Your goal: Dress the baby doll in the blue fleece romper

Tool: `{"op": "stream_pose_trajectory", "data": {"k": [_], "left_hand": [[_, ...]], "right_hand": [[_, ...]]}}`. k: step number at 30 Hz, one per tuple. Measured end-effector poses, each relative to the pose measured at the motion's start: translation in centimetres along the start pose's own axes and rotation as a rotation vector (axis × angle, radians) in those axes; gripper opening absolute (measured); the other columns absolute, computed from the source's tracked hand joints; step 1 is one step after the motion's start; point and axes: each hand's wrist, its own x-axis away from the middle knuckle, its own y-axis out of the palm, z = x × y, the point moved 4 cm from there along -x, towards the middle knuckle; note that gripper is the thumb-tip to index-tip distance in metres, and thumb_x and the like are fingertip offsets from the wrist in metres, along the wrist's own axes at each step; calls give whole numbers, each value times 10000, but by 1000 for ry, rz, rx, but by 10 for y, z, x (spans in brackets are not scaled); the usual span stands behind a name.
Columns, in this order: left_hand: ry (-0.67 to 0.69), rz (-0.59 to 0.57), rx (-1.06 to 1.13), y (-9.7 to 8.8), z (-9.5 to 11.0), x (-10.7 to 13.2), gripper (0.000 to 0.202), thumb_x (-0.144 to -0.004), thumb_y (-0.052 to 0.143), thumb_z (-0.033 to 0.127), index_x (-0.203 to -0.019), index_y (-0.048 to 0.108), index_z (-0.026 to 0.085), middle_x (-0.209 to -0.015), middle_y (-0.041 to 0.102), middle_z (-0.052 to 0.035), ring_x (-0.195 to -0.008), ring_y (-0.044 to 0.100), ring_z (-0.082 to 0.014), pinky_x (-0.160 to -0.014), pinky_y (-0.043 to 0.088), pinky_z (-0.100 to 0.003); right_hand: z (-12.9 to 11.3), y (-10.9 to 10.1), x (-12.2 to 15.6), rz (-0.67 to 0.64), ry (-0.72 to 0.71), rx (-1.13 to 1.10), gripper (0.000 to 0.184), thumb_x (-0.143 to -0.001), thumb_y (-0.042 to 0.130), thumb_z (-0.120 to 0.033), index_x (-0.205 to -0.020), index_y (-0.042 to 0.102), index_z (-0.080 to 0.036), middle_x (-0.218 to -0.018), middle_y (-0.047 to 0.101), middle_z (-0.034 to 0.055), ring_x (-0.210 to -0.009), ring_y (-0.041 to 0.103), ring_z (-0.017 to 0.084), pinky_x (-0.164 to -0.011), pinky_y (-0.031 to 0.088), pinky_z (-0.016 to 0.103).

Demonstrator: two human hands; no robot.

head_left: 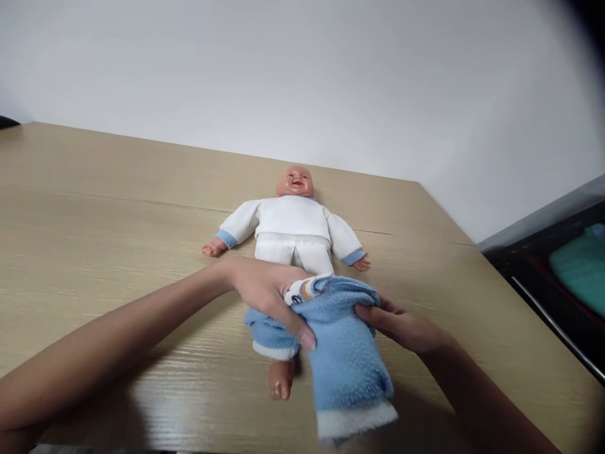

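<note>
I have the left hand [271, 290] and right hand [399, 323] pinching fuzzy blue trousers [347, 366], white-cuffed and bunched at the waist, between them; the white-bodied doll [293, 217] reaches beyond.

We can read no text, brand or number. The nearest thing to a sign is a print [301, 292] on the blue pants [348, 366], tucked in the crook of the left hand [271, 290], above its thumb and across the cloth from the right hand [401, 323]. On its white ground we make out a dark curl (letter or picture, we cannot tell) and, on the right hand's side of it, an orange patch.
</note>
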Motion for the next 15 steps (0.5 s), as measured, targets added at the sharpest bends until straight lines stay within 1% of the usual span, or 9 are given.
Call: {"op": "stream_pose_trajectory", "data": {"k": [2,3,5,6,8,10,12,13,15], "left_hand": [[41,79,-60,-4,2,1,308,-1006,729,422,-1209,740,191,-1231,784,-69,-1178,725,-282,-1038,598,-353],[55,130,-86,-6,2,2,311,-1022,708,426,-1226,732,193,-1250,775,-71,-1187,718,-277,-1039,593,-347],[71,196,-104,-10,1,4,319,-1027,704,434,-1239,726,197,-1250,772,-71,-1164,722,-262,-1017,593,-329],[68,193,-89,-10,-1,5,325,-1022,710,447,-1228,729,197,-1224,778,-68,-1129,731,-253,-990,600,-322],[59,147,1,-10,-7,5,388,-968,767,500,-1200,739,191,-1148,792,-68,-1040,748,-253,-921,623,-325],[49,89,128,-9,-13,5,508,-815,900,539,-1144,760,177,-1049,806,-75,-939,757,-271,-847,646,-346],[49,15,208,-8,-18,4,581,-634,1016,493,-1058,789,167,-963,814,-82,-874,755,-290,-820,660,-371],[47,-2,215,-8,-19,4,588,-574,1046,451,-1027,800,167,-947,816,-82,-867,753,-294,-822,663,-376],[30,25,181,-10,-21,4,556,-546,1061,385,-1000,814,179,-960,819,-66,-884,750,-283,-851,659,-364]], "right_hand": [[-1,8,5,-106,8,4,489,-916,769,-619,-1238,770,-251,-1116,731,57,-980,666,217,-867,578,321],[-1,13,7,-175,14,-6,530,-886,801,-620,-1255,762,-241,-1139,735,62,-1003,673,223,-893,576,325],[1,22,12,-279,24,-50,561,-811,873,-605,-1210,773,-223,-1084,742,56,-985,687,228,-907,571,327],[2,25,13,-291,23,-86,542,-786,900,-582,-1177,780,-225,-1051,743,49,-972,694,228,-913,570,329],[5,28,13,-231,-1,-199,456,-814,892,-523,-1167,780,-257,-1029,747,43,-958,708,231,-914,574,339],[7,29,9,-130,-44,-340,394,-865,843,-487,-1200,768,-293,-1025,753,50,-926,715,236,-859,592,343],[10,32,5,-63,-67,-428,377,-882,808,-497,-1198,769,-296,-968,752,51,-848,706,231,-806,600,342],[12,35,4,-57,-57,-447,390,-880,796,-524,-1184,773,-282,-921,745,50,-790,692,224,-775,602,343],[14,40,3,-53,-12,-442,445,-874,780,-576,-1174,775,-247,-893,745,51,-741,680,212,-766,603,345]]}}
